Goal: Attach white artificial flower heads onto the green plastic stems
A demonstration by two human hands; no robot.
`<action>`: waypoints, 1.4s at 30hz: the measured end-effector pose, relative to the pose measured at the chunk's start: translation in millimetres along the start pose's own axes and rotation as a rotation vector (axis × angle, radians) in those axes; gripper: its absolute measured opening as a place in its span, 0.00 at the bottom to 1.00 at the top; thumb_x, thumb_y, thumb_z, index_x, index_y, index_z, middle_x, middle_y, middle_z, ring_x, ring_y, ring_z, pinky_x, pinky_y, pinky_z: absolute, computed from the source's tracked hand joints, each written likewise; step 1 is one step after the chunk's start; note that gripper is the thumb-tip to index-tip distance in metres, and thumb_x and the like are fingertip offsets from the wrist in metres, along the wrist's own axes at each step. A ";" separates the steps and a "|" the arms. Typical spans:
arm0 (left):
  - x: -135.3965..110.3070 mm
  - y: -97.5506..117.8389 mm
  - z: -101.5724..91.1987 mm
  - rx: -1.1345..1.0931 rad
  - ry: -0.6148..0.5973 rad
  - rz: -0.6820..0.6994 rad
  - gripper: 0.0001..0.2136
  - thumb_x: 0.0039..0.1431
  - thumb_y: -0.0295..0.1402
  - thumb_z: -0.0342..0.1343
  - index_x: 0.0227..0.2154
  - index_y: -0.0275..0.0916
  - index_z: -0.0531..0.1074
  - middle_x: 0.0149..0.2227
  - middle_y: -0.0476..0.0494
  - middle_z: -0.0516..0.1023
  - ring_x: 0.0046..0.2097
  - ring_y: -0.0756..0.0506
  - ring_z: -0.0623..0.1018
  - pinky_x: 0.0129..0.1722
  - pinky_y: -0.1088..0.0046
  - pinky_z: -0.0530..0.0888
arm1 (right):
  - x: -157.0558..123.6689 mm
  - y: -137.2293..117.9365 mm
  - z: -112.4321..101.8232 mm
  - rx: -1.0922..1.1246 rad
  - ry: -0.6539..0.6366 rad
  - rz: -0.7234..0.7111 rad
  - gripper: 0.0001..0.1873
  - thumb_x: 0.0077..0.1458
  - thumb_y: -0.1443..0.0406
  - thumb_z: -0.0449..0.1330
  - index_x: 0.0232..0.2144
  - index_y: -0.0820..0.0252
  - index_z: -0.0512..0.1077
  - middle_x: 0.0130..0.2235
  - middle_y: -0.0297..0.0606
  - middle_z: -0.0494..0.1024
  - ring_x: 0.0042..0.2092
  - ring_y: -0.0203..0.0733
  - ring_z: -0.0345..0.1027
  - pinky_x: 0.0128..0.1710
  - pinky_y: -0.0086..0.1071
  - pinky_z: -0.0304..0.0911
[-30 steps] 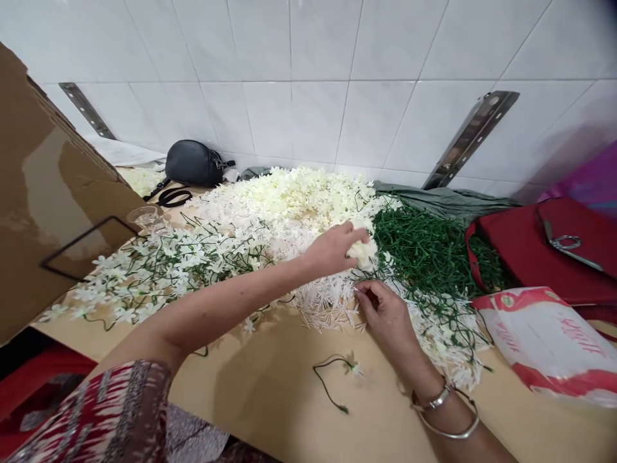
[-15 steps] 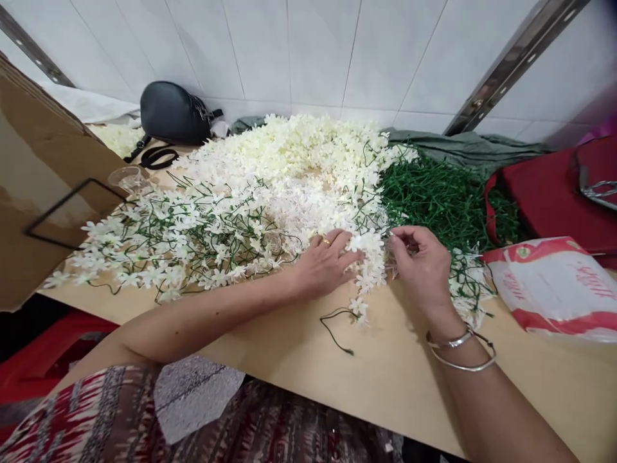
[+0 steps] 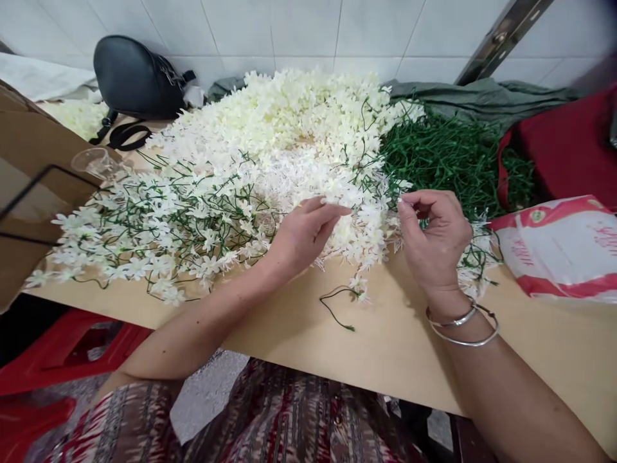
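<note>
Left hand: I see my left hand (image 3: 303,235) low over the near edge of the loose white flowers (image 3: 289,135), fingers (image 3: 332,209) drawn together around a single white bloom. It looks like a pinch, though the bloom blends into the heap behind it.
Right hand: my right hand (image 3: 434,241) is curled, thumb and forefinger closed near the fingertips (image 3: 407,202). Whatever is nipped there is too small to make out; I cannot tell if it is a stem tip or a flower.
Gap between hands: near each other but apart, both over the same edge of the heap.
Done so far: to my left lies a spread of finished sprigs (image 3: 159,225), green wire stems with white flowers already on them. I judge that a good share is assembled.
Left to do: the bare green stems (image 3: 448,154) behind my right hand form a thick pile, and the loose flowers are piled high too. By my reckoning, much remains.
Stray piece: one thin stem with flower (image 3: 344,299) lies alone on the tan table (image 3: 395,360), just in front of both hands, touching neither.
Around the edges: black bag (image 3: 132,77) at the wall, brown cardboard (image 3: 29,173) far left, red-and-white packet (image 3: 559,247) to my right, bangles (image 3: 460,321) on my right wrist.
</note>
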State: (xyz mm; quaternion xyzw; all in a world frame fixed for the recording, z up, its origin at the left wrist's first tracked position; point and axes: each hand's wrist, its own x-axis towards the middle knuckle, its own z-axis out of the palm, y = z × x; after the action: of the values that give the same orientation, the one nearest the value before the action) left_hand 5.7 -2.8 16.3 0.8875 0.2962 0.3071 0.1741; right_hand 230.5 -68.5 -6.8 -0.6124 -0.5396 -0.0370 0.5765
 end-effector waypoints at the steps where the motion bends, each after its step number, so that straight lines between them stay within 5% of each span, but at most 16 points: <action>1: 0.1 -0.3 -1.9 0.000 0.030 -0.006 0.14 0.76 0.29 0.48 0.52 0.42 0.79 0.41 0.42 0.82 0.45 0.45 0.82 0.47 0.67 0.79 | 0.1 -3.8 -0.8 0.000 -0.009 -0.003 0.06 0.65 0.58 0.64 0.36 0.52 0.78 0.36 0.39 0.80 0.37 0.47 0.73 0.39 0.42 0.69; 3: 1.0 1.4 -5.0 0.042 0.080 -0.007 0.13 0.75 0.29 0.50 0.52 0.43 0.80 0.39 0.44 0.82 0.42 0.46 0.82 0.46 0.66 0.78 | 0.1 -10.3 -1.9 0.012 -0.023 0.001 0.06 0.64 0.58 0.65 0.35 0.52 0.78 0.35 0.37 0.80 0.36 0.46 0.72 0.38 0.42 0.69; 8: 0.8 8.2 -7.3 0.047 0.170 -0.036 0.11 0.72 0.33 0.59 0.55 0.46 0.75 0.48 0.48 0.85 0.41 0.49 0.83 0.68 0.57 0.69 | -2.5 -20.0 -1.9 0.065 -0.073 0.028 0.05 0.62 0.60 0.67 0.33 0.51 0.77 0.33 0.34 0.80 0.35 0.44 0.72 0.38 0.41 0.67; 14: -1.1 7.5 -3.0 -0.156 0.138 -0.089 0.09 0.71 0.36 0.61 0.52 0.44 0.77 0.45 0.48 0.85 0.41 0.50 0.83 0.50 0.71 0.79 | -12.9 -34.8 1.9 0.199 -0.226 0.059 0.03 0.63 0.63 0.65 0.36 0.54 0.76 0.35 0.34 0.80 0.37 0.41 0.73 0.41 0.39 0.69; 21: 0.5 7.1 -1.4 -0.243 0.103 -0.076 0.08 0.73 0.38 0.59 0.49 0.45 0.80 0.40 0.48 0.85 0.38 0.49 0.82 0.44 0.71 0.79 | -21.2 -40.5 5.8 0.218 -0.270 0.108 0.02 0.63 0.64 0.64 0.35 0.53 0.75 0.35 0.34 0.80 0.37 0.41 0.75 0.41 0.40 0.72; 28: 0.6 3.4 3.3 -0.149 0.307 -0.090 0.07 0.69 0.42 0.65 0.39 0.46 0.83 0.39 0.47 0.80 0.41 0.48 0.79 0.43 0.70 0.79 | -20.1 -38.2 7.3 0.264 -0.214 0.135 0.03 0.62 0.63 0.65 0.35 0.54 0.74 0.34 0.34 0.79 0.36 0.41 0.74 0.39 0.40 0.70; 33: 0.0 5.3 3.4 -0.344 0.239 -0.199 0.05 0.70 0.35 0.63 0.43 0.43 0.82 0.38 0.49 0.85 0.33 0.52 0.81 0.37 0.76 0.79 | -19.9 -40.7 6.2 0.296 -0.137 0.175 0.04 0.61 0.63 0.67 0.37 0.54 0.75 0.33 0.34 0.78 0.35 0.41 0.74 0.38 0.40 0.69; 39: -1.1 11.0 7.2 -0.512 0.171 -0.289 0.05 0.69 0.34 0.63 0.44 0.40 0.79 0.38 0.47 0.86 0.39 0.50 0.86 0.41 0.76 0.81 | -24.5 -52.3 3.3 0.249 -0.228 0.016 0.03 0.62 0.66 0.65 0.34 0.53 0.76 0.33 0.34 0.80 0.37 0.41 0.75 0.39 0.39 0.71; 42: -1.6 15.6 8.1 -0.539 0.165 -0.284 0.05 0.69 0.35 0.62 0.42 0.39 0.79 0.39 0.45 0.86 0.40 0.49 0.86 0.41 0.76 0.82 | -26.1 -55.5 4.7 0.215 -0.261 0.079 0.03 0.61 0.64 0.65 0.33 0.53 0.76 0.32 0.34 0.81 0.35 0.41 0.75 0.38 0.39 0.72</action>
State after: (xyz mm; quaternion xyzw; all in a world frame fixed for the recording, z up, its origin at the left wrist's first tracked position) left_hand 16.4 -16.7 17.1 0.7313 0.3381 0.4180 0.4198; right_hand 177.9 -94.8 11.1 -0.5678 -0.5861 0.1234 0.5647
